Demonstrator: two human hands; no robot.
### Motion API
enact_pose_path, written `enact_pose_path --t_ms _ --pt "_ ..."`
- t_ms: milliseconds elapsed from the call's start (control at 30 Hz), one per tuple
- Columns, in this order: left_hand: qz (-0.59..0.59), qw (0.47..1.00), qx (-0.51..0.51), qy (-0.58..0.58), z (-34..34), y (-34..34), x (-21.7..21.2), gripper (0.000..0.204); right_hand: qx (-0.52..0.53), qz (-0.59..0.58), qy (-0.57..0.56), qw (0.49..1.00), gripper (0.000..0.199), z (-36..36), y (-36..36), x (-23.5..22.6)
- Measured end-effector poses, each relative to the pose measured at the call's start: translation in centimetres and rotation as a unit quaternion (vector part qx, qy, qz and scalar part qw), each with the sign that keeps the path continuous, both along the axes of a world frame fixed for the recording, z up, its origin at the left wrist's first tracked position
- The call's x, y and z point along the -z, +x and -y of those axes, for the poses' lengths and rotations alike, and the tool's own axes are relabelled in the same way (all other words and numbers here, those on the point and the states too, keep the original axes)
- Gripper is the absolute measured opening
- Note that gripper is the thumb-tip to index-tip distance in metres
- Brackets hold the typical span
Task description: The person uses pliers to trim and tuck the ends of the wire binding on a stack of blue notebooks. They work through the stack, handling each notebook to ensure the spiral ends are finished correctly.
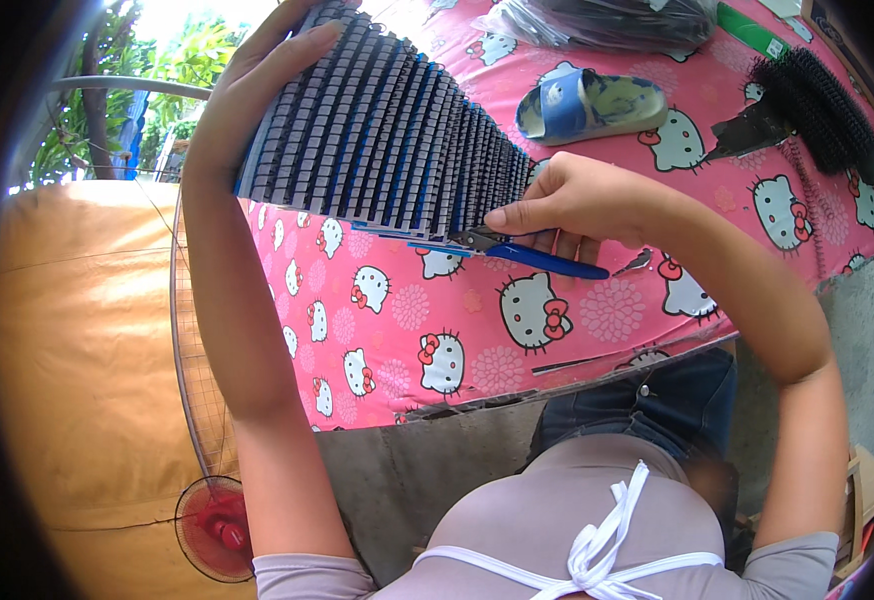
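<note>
Upper centre of the frame: a fanned stack of dark comb strips [387, 125], blue-edged and ribbed with rows of teeth, held up above the pink cartoon-cat cloth [517, 330] that covers the desk. Left hand [257, 95] at the upper left, palm under the stack's far end, fingers [302, 45] curled over its top edge and pressed close together. Right hand [567, 200] at the centre, fingers wrapped round blue-handled cutters [532, 252], thumb and forefinger pinched near the stack's lower right corner. Cutter tips right at the bottom edge of the strips, apparently nipping a thin blue runner there, though too small to tell whether the blades are touching it.

Judging by how things lie: trimming under way, not near its end. Stack still joined along its blue lower edge; cutters at the right-hand end only, most of that edge to the left seemingly untouched. No loose cut pieces visible on the cloth below.

Upper right of the frame: a second bundle of black bristly strips [817, 105] lying on the cloth, possibly waiting or already done, hard to say which. Beside it a clear bag of dark pieces [607, 20] at the top edge, and a blue-and-white sandal [587, 105] just right of the held stack. Lower left: a red fan behind a wire grille [212, 525] against a tan surface.
</note>
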State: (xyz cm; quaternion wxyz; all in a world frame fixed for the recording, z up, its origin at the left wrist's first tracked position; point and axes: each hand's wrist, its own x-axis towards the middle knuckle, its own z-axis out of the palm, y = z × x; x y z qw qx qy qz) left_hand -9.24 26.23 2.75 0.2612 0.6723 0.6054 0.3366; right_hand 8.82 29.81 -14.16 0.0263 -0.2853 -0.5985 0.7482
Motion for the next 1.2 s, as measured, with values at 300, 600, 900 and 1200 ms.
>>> enact_pose_path --t_ms 300,600,900,1200 --pt "0.118 0.986 -0.115 0.036 -0.7 -2.2 1.1 0.049 0.142 -0.146 0.644 0.737 0.043 1.8 1.7 4.5" --pt "0.050 0.992 -0.116 -0.022 -1.6 -3.4 0.3 0.049 0.039 -0.131 0.514 0.847 0.040 0.6 1.2 3.3" --pt "0.080 0.996 -0.046 -0.001 -0.9 -2.0 1.0 0.048 0.158 -0.206 0.694 0.671 0.038 0.9 0.3 4.4" --pt "0.154 0.986 0.027 -0.063 -0.1 0.0 0.2 0.047 -0.031 -0.001 0.109 0.994 0.037 -1.3 0.5 1.1"
